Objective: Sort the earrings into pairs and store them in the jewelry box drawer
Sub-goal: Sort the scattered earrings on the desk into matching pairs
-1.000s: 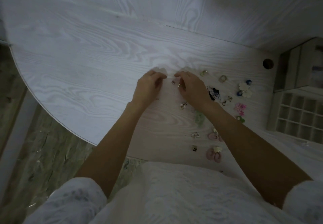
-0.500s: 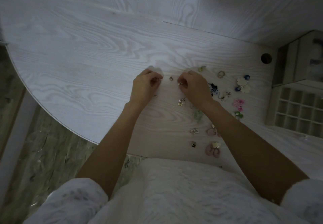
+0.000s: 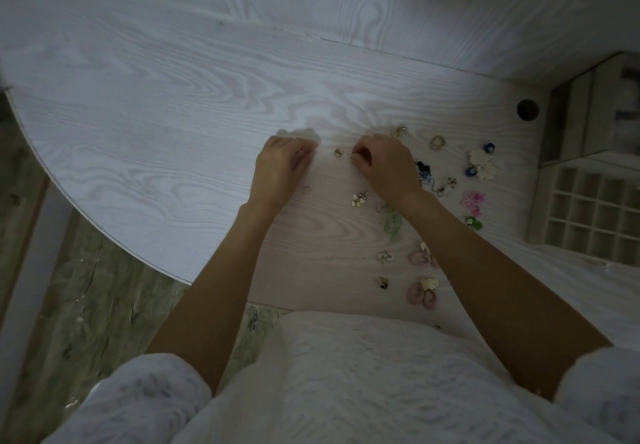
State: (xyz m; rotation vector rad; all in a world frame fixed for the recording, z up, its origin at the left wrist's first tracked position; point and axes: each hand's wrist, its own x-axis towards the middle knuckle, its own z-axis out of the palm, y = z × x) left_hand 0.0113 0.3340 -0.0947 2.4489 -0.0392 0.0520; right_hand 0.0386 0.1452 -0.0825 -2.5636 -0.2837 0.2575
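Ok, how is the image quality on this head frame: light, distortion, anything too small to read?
Head view: dim, bluish light; the table edge bows from wide-angle distortion; the small earring between the left hand and right hand is too tiny to resolve; the jewelry box drawer sits dark at the frame's edge.

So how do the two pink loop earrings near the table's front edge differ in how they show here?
The nearer pink earring lies fully in view, while the farther pink earring is partly hidden by the right forearm. The nearer one lies close to the table edge; the farther one lies deeper in, beside a small pale flower earring. Both are pink loops under a pale gold top piece, and neither is held.
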